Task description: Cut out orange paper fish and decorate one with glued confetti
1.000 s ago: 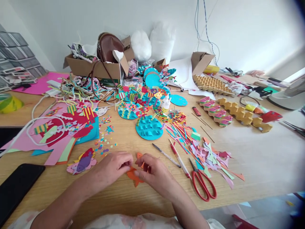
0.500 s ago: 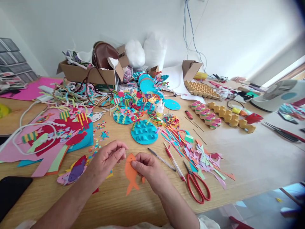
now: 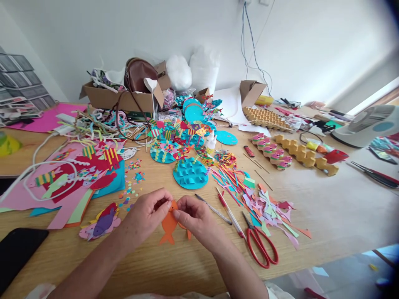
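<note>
An orange paper fish point(image 3: 168, 226) hangs tail down just above the wooden table point(image 3: 336, 216), near its front edge. My right hand point(image 3: 196, 218) pinches the fish at its head end. My left hand point(image 3: 149, 216) is closed in a pinch at the fish's head too, fingertips meeting those of the right hand. A purple and pink paper fish point(image 3: 101, 222) lies left of my left hand. Red scissors point(image 3: 260, 245) and two pens point(image 3: 224, 205) lie just right of my right hand.
A blue paper disc point(image 3: 190, 173) with cut flaps lies beyond my hands, amid coloured paper scraps point(image 3: 268, 205). Pink and red sheets point(image 3: 67, 178) cover the left. A black phone point(image 3: 17, 253) sits front left. Cardboard boxes point(image 3: 121, 97), a brown bag and egg-carton pieces point(image 3: 299, 153) stand further back.
The fish was held between both hands low on the table, then dangled from my right hand alone. My left hand has now come back to its head.
</note>
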